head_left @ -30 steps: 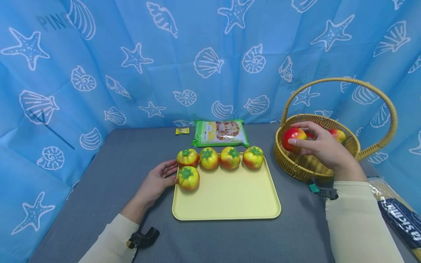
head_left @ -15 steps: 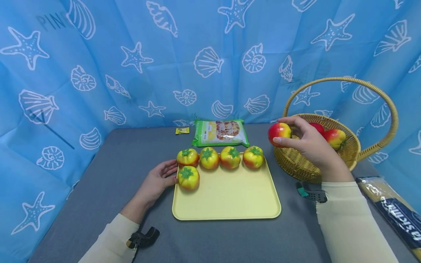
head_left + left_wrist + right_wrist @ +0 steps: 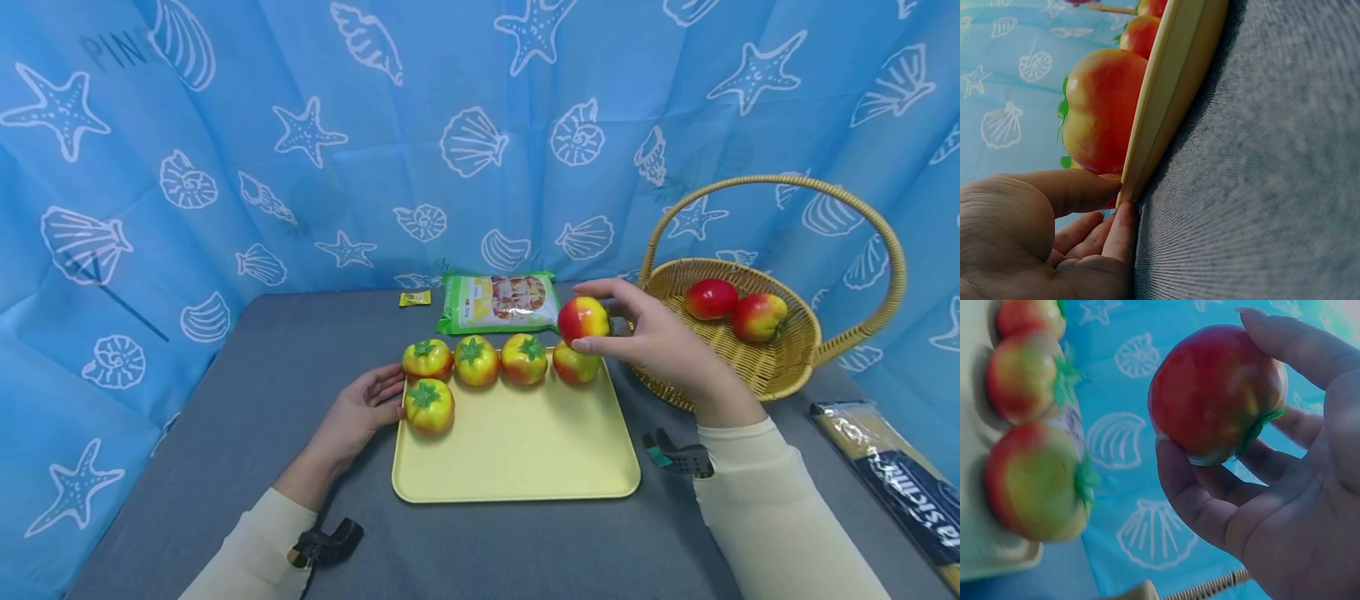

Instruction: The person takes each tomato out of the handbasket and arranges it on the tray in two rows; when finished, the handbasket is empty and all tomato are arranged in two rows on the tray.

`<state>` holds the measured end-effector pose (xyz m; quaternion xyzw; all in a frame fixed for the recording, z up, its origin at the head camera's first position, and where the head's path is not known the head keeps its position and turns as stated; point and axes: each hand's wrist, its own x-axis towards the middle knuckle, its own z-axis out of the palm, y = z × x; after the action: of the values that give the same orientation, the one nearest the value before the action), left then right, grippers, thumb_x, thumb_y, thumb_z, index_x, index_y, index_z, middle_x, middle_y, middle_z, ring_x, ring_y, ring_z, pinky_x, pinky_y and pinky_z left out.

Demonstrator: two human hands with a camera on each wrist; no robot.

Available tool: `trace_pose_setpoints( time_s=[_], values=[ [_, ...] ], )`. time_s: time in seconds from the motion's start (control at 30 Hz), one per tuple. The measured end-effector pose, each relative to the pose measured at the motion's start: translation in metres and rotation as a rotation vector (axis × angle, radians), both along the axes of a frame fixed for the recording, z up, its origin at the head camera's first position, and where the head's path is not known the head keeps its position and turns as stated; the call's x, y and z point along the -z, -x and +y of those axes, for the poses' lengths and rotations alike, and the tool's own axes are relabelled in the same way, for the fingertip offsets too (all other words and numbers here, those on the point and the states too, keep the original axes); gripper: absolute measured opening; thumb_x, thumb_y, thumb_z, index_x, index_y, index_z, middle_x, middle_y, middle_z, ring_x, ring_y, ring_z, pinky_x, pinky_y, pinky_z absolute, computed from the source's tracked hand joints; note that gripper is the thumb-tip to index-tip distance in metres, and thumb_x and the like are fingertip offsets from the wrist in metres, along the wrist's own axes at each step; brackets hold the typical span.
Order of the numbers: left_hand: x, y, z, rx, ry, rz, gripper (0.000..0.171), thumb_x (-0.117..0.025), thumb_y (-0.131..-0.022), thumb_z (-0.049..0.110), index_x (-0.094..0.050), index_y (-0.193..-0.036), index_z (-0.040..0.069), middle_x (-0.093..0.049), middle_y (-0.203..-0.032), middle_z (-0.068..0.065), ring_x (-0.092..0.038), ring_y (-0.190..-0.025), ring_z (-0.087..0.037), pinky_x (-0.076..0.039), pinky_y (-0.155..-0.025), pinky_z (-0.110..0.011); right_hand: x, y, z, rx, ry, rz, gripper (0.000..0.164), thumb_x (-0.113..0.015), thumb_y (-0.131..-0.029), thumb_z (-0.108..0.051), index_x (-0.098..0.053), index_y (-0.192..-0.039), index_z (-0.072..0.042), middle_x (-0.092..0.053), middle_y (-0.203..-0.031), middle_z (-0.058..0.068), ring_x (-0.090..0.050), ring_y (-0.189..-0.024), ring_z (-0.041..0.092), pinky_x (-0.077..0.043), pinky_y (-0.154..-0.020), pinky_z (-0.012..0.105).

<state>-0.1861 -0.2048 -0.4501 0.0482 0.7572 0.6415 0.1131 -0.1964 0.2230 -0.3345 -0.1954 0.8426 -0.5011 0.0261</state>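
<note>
My right hand [image 3: 651, 337] grips a red-and-yellow toy persimmon [image 3: 582, 320] between thumb and fingers, above the back right corner of the pale yellow tray [image 3: 525, 454]. In the right wrist view, the green calyx of the held persimmon [image 3: 1210, 394] faces the palm. At the tray's left edge, my left hand [image 3: 360, 412] pinches the rim, with thumb and fingertips close beside a persimmon [image 3: 1104, 112] in the left wrist view. Several persimmons line the tray's back edge, the rightmost persimmon [image 3: 576, 364] partly hidden by the held one. Another persimmon [image 3: 430, 407] sits in front of the leftmost.
A wicker basket [image 3: 780, 379] with a tall handle stands right, holding a red fruit [image 3: 712, 298] and a red-yellow fruit [image 3: 759, 317]. Behind the tray lie a green-edged food packet [image 3: 498, 302] and a small yellow sachet [image 3: 415, 298]. A long packet [image 3: 892, 483] lies far right.
My right hand has lifted the persimmon out of the basket and carried it left to the tray's back right corner. The left hand has stayed at the tray's edge.
</note>
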Motion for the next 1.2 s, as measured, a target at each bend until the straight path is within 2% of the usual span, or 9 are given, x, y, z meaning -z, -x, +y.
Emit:
trace_pose_setpoints(
  time_s=[0.13, 0.27, 0.5, 0.67, 0.77, 0.97, 1.2],
  values=[
    [-0.001, 0.0, 0.001, -0.002, -0.001, -0.004, 0.077, -0.075, -0.098, 0.0, -0.037, -0.164, -0.005, -0.044, -0.166, -0.022, -0.045, -0.151, -0.036, -0.046, -0.115, -0.034, 0.005, 0.0, -0.014, -0.044, 0.011, -0.003, 0.067, -0.087, -0.094, -0.018, -0.054, -0.152, -0.007, -0.053, -0.149, 0.013, -0.056, -0.132, 0.039, -0.062, -0.093, 0.037],
    [-0.001, -0.001, 0.001, -0.001, -0.002, -0.006, 0.077, -0.075, -0.098, -0.001, -0.037, -0.164, -0.005, -0.043, -0.166, -0.022, -0.045, -0.151, -0.036, -0.046, -0.115, -0.034, 0.01, -0.001, -0.026, -0.081, 0.023, -0.003, 0.065, -0.088, -0.093, -0.017, -0.058, -0.151, -0.009, -0.053, -0.149, 0.011, -0.058, -0.129, 0.036, -0.061, -0.096, 0.042],
    [0.0, -0.001, 0.001, -0.01, 0.002, -0.014, 0.077, -0.075, -0.098, -0.002, -0.037, -0.164, -0.005, -0.043, -0.166, -0.022, -0.045, -0.151, -0.036, -0.045, -0.116, -0.035, 0.018, -0.003, -0.047, -0.136, 0.01, 0.039, 0.068, -0.09, -0.092, -0.017, -0.058, -0.15, -0.005, -0.054, -0.149, 0.015, -0.058, -0.128, 0.038, -0.06, -0.098, 0.05],
    [0.001, -0.001, 0.002, -0.024, -0.008, -0.017, 0.076, -0.074, -0.097, -0.005, -0.038, -0.164, -0.005, -0.044, -0.166, -0.022, -0.045, -0.15, -0.036, -0.046, -0.115, -0.035, 0.024, -0.008, -0.063, -0.165, -0.01, 0.077, 0.065, -0.093, -0.09, -0.019, -0.062, -0.147, -0.009, -0.059, -0.141, 0.01, -0.059, -0.123, 0.032, -0.062, -0.092, 0.046],
    [0.0, -0.002, 0.003, -0.029, -0.002, -0.012, 0.076, -0.074, -0.096, -0.006, -0.038, -0.164, -0.005, -0.044, -0.166, -0.023, -0.045, -0.15, -0.036, -0.047, -0.113, -0.034, 0.029, -0.009, -0.072, -0.195, -0.021, 0.109, 0.062, -0.093, -0.09, -0.021, -0.065, -0.144, -0.011, -0.061, -0.143, 0.008, -0.059, -0.123, 0.029, -0.062, -0.09, 0.044],
    [0.001, -0.002, 0.003, -0.032, 0.004, -0.011, 0.076, -0.073, -0.096, -0.006, -0.038, -0.163, -0.005, -0.044, -0.166, -0.023, -0.045, -0.151, -0.036, -0.047, -0.114, -0.036, 0.04, -0.014, -0.088, -0.218, -0.066, 0.12, 0.06, -0.092, -0.091, -0.026, -0.066, -0.143, -0.01, -0.061, -0.143, 0.008, -0.057, -0.126, 0.031, -0.061, -0.089, 0.041],
    [0.001, 0.0, 0.002, -0.03, 0.025, 0.0, 0.076, -0.077, -0.097, 0.002, -0.04, -0.163, -0.003, -0.046, -0.165, -0.021, -0.046, -0.15, -0.035, -0.044, -0.117, -0.041, 0.048, -0.017, -0.101, -0.256, -0.131, 0.162, 0.056, -0.091, -0.09, -0.017, -0.066, -0.14, -0.011, -0.061, -0.138, 0.006, -0.057, -0.118, 0.024, -0.059, -0.086, 0.039]
  ],
)
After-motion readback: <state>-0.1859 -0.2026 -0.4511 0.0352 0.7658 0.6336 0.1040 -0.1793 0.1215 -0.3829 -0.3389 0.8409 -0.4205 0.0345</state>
